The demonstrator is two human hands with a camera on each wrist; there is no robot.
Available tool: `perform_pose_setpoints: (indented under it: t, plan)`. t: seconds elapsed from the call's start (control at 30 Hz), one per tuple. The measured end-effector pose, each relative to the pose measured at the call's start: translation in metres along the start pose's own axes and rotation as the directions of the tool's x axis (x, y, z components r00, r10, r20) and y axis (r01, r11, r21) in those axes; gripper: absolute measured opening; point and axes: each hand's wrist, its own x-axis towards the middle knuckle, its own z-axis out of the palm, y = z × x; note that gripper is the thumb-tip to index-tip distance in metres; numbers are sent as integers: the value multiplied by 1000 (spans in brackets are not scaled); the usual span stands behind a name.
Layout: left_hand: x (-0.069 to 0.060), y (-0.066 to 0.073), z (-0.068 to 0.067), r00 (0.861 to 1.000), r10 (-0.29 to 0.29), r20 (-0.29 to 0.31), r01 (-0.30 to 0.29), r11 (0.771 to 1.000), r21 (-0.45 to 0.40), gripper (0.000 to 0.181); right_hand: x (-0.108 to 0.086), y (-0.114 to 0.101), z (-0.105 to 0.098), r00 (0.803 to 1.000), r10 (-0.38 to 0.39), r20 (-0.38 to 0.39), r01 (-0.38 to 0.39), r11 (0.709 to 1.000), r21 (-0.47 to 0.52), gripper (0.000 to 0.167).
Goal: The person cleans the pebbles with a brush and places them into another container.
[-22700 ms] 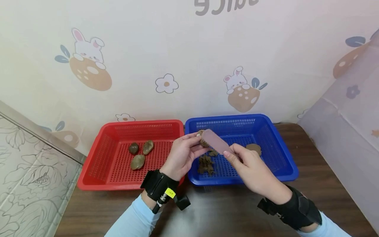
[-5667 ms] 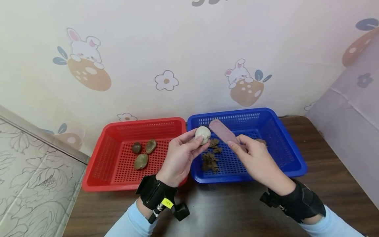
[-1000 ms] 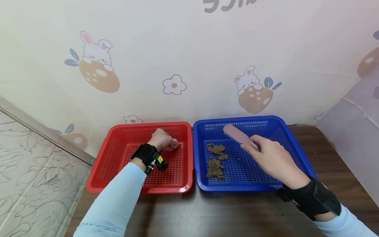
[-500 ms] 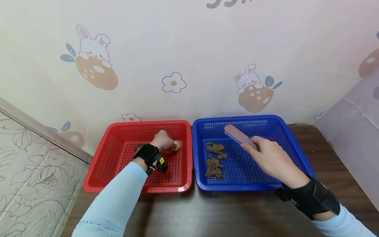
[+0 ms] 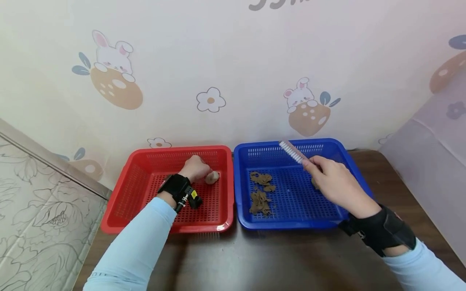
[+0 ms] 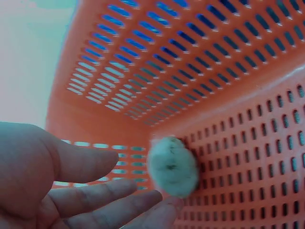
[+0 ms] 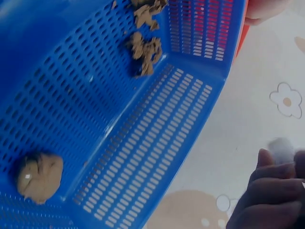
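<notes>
In the red basket (image 5: 120, 190) my left hand (image 5: 194, 167) hovers beside a pale rounded stone (image 5: 212, 178). The left wrist view shows this stone (image 6: 172, 167) with dark specks, resting near the basket's corner; the fingers lie loosely extended, the thumb apart, and whether a fingertip touches it I cannot tell. My right hand (image 5: 335, 180) grips a pink-backed brush (image 5: 291, 151) by its handle, white bristles facing left, above the blue basket (image 5: 291, 225). A brown mud-covered lump (image 7: 40, 177) sits in that basket, mostly behind the right hand in the head view.
Brown mud scraps (image 5: 260, 202) lie at the blue basket's left side. Both baskets stand side by side on a dark wooden table (image 5: 233, 262), against a printed wall covering (image 5: 174, 101). My left hand and wrist strap cover much of the red basket's middle.
The lump, muddy at first, turned pale and went from over the blue basket into the red one. My left fingers have since let go of it. The brush has rotated, showing its bristles.
</notes>
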Motion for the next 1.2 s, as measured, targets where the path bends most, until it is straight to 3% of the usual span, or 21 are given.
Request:
perform_pose_setpoints:
  t: [0.17,0.3,0.33,0.4,0.47,0.63,0.77,0.83,1.0,1.2]
  plan:
    - [-6,11,-9,995,90,-53,-90,996,7,44,0,4,-6,999,22,-34,-23,999,-27,53]
    - [-16,26,-10,982,157,-107,-157,988,8,25,-1,7,-11,999,38,-25,-38,999,-23,56]
    - [-19,31,-9,976,180,-124,-179,984,15,21,-1,7,-13,999,44,-23,-44,999,-23,57]
    - [-24,41,-6,955,248,-160,-244,969,47,33,-2,8,-15,999,51,-19,-52,998,-26,58]
    - [-28,52,-1,925,333,-183,-321,942,94,49,-4,9,-18,998,60,-19,-61,997,-37,60]
    - [-41,77,20,858,495,-140,-466,863,194,70,-11,13,-24,998,70,5,-69,997,-40,59]
    - [-48,95,40,822,561,-100,-524,813,254,73,-15,20,-27,997,77,20,-76,996,-39,56]
    - [-49,103,50,813,575,-93,-535,800,271,71,-15,23,-28,996,83,19,-82,996,-44,56]
    - [-50,122,75,807,589,-41,-553,778,299,69,-15,29,-29,996,87,17,-86,995,-45,54]
    - [-45,142,108,773,632,55,-605,708,364,71,-21,31,-30,993,109,50,-109,994,-16,55]
